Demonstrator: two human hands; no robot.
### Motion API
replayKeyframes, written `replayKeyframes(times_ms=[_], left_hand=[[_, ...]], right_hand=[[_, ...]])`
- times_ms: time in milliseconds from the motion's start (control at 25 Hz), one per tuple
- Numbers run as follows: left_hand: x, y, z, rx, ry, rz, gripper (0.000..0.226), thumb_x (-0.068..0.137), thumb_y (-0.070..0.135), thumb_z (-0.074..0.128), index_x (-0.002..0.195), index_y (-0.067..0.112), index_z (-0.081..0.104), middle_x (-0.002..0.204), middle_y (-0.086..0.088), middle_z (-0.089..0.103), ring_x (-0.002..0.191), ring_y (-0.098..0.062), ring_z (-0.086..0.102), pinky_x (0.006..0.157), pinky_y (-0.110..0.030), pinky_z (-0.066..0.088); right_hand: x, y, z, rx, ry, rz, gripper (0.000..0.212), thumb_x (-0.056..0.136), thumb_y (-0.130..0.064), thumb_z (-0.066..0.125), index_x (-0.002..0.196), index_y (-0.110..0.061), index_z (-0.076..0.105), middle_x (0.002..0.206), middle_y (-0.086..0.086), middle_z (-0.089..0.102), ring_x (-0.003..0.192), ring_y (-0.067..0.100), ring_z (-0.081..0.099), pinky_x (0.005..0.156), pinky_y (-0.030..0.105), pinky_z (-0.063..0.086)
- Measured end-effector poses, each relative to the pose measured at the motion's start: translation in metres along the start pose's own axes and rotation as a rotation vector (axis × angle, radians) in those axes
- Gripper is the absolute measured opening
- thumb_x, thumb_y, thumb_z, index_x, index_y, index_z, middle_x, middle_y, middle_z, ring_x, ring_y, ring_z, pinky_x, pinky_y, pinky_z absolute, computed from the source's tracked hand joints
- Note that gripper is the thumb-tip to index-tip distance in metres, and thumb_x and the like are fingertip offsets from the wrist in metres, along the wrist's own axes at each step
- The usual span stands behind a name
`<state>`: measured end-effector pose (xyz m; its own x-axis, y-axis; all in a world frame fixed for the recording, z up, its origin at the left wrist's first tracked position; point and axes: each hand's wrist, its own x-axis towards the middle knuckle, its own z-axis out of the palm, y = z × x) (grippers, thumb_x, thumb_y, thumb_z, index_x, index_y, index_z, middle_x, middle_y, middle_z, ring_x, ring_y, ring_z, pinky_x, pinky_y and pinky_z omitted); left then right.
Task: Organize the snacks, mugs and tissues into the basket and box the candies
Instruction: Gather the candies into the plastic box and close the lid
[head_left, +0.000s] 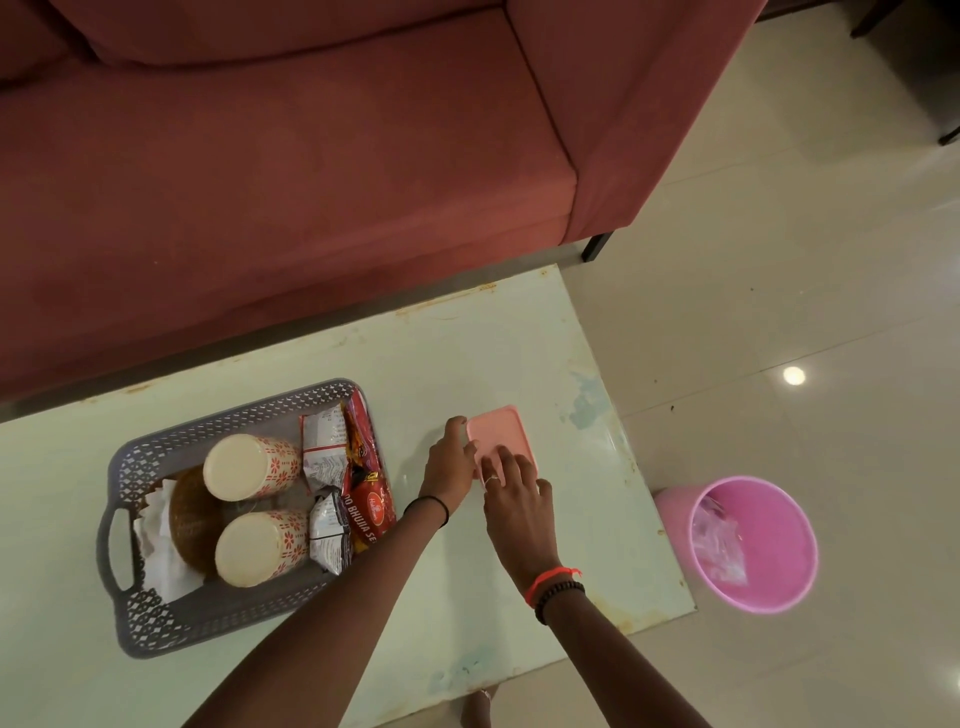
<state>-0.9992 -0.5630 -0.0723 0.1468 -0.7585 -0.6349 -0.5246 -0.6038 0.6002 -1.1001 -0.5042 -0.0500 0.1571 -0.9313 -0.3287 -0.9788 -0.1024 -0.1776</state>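
Note:
A grey perforated basket (156, 618) sits on the pale table's left. It holds two floral mugs (249, 470) lying on their sides, white tissues (158, 551) beside a woven holder, and snack packets (363, 483). To its right lies a small pink box (498, 428) with its lid on. My left hand (449, 465) grips the box's left edge. My right hand (514, 488) presses flat on the lid. No candies are visible.
A red sofa (291, 182) runs along the table's far side. A pink bin (753, 545) holding a clear wrapper stands on the tiled floor by the table's right edge. The table (467, 353) has chipped, worn edges.

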Motion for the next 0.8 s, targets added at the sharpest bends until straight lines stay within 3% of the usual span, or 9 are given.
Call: replayKeyframes(times_ms=[120,280,400,480,640,800], left_hand=[[-0.005,0.001,0.002,0.098,0.006,0.096,0.052,0.098,0.008,0.043,0.145,0.020,0.028,0.138,-0.020,0.046,0.119,-0.035,0.056,0.090,-0.041,0.056],[-0.016,-0.001,0.007,0.490,0.101,0.326,0.057,0.096,0.006,0.047,0.147,0.014,0.024,0.157,-0.010,0.019,0.140,-0.025,0.035,0.109,-0.031,0.041],[-0.026,-0.006,0.010,0.619,0.089,0.395,0.056,0.096,0.012,0.048,0.147,0.010,0.023,0.159,-0.006,0.015,0.141,-0.021,0.033,0.112,-0.027,0.034],[-0.030,-0.008,0.014,0.663,0.060,0.369,0.063,0.094,0.019,0.053,0.147,0.009,0.021,0.160,-0.007,0.012,0.140,-0.021,0.035,0.110,-0.028,0.036],[-0.033,-0.002,0.020,0.685,0.062,0.303,0.067,0.091,0.018,0.058,0.146,0.007,0.023,0.161,-0.008,0.010,0.143,-0.022,0.031,0.107,-0.029,0.040],[-0.035,0.006,0.023,0.713,0.081,0.277,0.057,0.092,0.011,0.056,0.143,0.003,0.031,0.159,-0.012,0.015,0.141,-0.023,0.033,0.109,-0.029,0.039]], right_hand=[[0.000,0.005,0.000,0.053,-0.011,-0.024,0.050,0.065,-0.007,0.081,0.113,-0.012,0.069,0.129,0.012,0.062,0.113,0.030,0.062,0.072,0.039,0.057],[0.005,0.009,0.005,0.177,0.025,-0.031,0.040,0.088,-0.006,0.058,0.127,-0.014,0.058,0.143,0.007,0.049,0.129,0.027,0.048,0.095,0.040,0.047],[0.013,0.014,0.003,0.503,0.121,0.177,0.042,0.090,0.004,0.044,0.129,-0.009,0.054,0.141,0.006,0.048,0.127,0.023,0.046,0.102,0.031,0.041],[0.017,0.023,0.000,0.754,0.087,0.382,0.044,0.092,0.007,0.039,0.134,-0.003,0.048,0.139,0.008,0.046,0.126,0.023,0.045,0.101,0.024,0.038],[0.030,0.043,0.002,1.016,-0.049,0.596,0.030,0.087,0.008,0.050,0.113,0.004,0.065,0.110,0.018,0.066,0.102,0.030,0.063,0.090,0.027,0.049],[0.036,0.056,0.001,1.158,-0.109,0.720,0.012,0.081,0.004,0.064,0.093,0.004,0.066,0.081,0.012,0.065,0.074,0.023,0.062,0.088,0.042,0.056]])
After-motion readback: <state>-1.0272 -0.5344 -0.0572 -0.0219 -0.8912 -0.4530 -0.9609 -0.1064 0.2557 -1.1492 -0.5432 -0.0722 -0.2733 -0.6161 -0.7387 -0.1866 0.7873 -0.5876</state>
